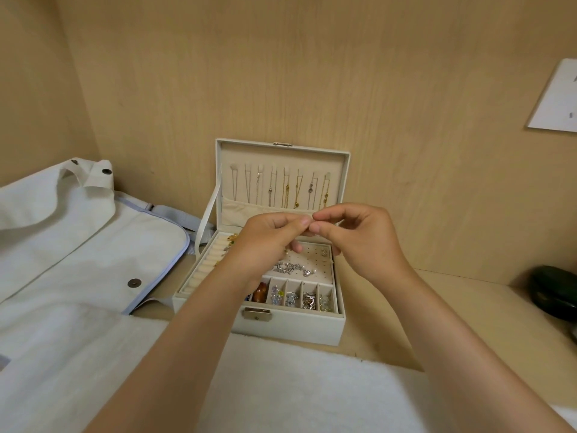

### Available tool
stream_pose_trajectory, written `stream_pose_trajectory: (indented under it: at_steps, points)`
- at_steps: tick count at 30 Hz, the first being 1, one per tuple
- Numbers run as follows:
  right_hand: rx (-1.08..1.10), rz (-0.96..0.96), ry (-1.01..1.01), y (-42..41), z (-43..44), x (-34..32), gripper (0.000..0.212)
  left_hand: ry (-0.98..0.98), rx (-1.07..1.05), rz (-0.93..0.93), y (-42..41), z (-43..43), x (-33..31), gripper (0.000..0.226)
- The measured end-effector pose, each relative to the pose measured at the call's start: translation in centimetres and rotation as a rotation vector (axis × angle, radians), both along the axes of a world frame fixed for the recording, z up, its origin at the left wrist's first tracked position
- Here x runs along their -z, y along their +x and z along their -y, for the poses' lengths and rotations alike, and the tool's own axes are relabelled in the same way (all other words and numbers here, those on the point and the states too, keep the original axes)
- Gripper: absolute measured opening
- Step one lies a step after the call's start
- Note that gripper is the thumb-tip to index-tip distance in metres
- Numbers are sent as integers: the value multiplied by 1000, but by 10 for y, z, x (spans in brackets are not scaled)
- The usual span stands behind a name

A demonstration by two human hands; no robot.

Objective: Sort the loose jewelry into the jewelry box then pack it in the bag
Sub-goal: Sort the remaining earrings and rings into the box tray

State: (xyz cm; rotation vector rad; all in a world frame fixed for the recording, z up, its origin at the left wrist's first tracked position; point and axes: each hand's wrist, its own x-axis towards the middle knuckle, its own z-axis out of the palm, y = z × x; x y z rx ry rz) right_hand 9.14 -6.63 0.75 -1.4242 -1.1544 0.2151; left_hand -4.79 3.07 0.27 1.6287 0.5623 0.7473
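Note:
An open cream jewelry box [290, 328] stands on the wooden shelf. Several necklaces [281, 189] hang inside its raised lid. Its tray holds rings at the left, silver earrings [292, 268] on a perforated panel and small compartments [299, 296] with assorted pieces. My left hand [265, 242] and my right hand [362, 239] meet above the tray, fingertips pinched together around something too small to make out. A white canvas bag [78, 245] with snap buttons lies to the left of the box.
A white fluffy cloth [296, 389] covers the shelf in front of the box. A dark green rounded object [554, 290] sits at the right edge. A white card [559, 98] leans on the back wall at upper right.

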Motion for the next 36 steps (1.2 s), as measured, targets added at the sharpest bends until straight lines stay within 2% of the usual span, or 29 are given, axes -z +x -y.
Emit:
stream_pose_trajectory:
  at_steps: [5, 7, 12, 16, 20, 29, 36]
  points:
    - [4, -44, 7, 5, 0, 5, 7, 35, -4, -16, 2, 3, 2, 19]
    - [58, -20, -43, 11, 1, 9, 3, 120, -34, -55, 4, 1, 5, 18]
    - [228, 555, -456, 23, 5, 25, 7, 553, -77, -311, 2, 0, 22, 25]
    - [244, 751, -506, 19, 6, 23, 5, 853, -45, -467, 3, 3, 28, 31]
    - [261, 884, -519, 18, 6, 21, 9, 878, -30, -479, 4, 4, 32, 32]
    - [194, 986, -586, 17, 6, 18, 14, 919, -22, -492, 6, 2, 37, 32]
    - [165, 826, -591, 17, 9, 16, 10, 969, -17, -484, 6, 4, 35, 34]
